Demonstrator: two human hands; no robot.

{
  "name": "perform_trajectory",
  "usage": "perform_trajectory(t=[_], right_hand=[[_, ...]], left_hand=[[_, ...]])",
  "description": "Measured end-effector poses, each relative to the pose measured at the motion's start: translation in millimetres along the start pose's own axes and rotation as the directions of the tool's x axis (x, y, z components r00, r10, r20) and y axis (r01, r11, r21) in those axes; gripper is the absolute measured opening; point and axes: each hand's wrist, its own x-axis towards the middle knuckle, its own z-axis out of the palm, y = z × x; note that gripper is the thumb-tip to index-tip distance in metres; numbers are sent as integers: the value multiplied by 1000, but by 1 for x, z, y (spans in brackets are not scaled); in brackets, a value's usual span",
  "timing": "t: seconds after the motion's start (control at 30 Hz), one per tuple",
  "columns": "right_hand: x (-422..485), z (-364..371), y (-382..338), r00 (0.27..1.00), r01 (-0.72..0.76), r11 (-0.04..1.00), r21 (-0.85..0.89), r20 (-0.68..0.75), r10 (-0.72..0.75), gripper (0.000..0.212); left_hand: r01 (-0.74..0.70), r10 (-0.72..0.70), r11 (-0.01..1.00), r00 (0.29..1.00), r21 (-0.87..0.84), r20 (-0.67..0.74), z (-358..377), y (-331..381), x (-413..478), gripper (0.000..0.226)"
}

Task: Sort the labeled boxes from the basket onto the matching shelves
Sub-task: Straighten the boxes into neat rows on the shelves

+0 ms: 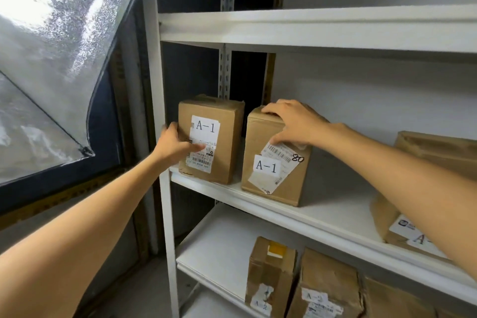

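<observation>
My left hand and right hand each grip an A-1 box; I'd slide both back, labels facing outward.

Left hand: arm bare, extended forward and up; fingers wrapped round an edge, thumb laid flat pointing right. Right hand: arm bare, extended leftward; palm down, fingers curled over a top, thumb pressed down front.
</observation>
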Motion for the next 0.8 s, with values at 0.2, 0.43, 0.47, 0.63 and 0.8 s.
perform_trajectory(t=[0.2, 0.43, 0.47, 0.63, 0.8], right_hand=[[-5, -2, 7, 1000, 14, 994, 113, 14, -15, 66], [-11, 1, 16, 1000, 9, 992, 129, -1, -9, 69], [-12, 2, 17, 1000, -7, 993, 119, -2, 7, 70], [-14, 5, 25, 998, -58, 997, 60, 41, 55, 91], [-22, -2, 34, 995, -78, 994, 77, 64, 73, 89]], left_hand=[[29, -7, 986, 992, -166, 129, 10, 0, -9, 83], [53, -13, 949, 991, -310, 132, 22, -4, -3, 74], [61, -16, 944, 990, -325, 141, 22, -6, -2, 72], [71, 14, 936, 972, -346, 236, 20, -12, 4, 64], [67, 45, 945, 944, -321, 328, 28, -6, 7, 57]])
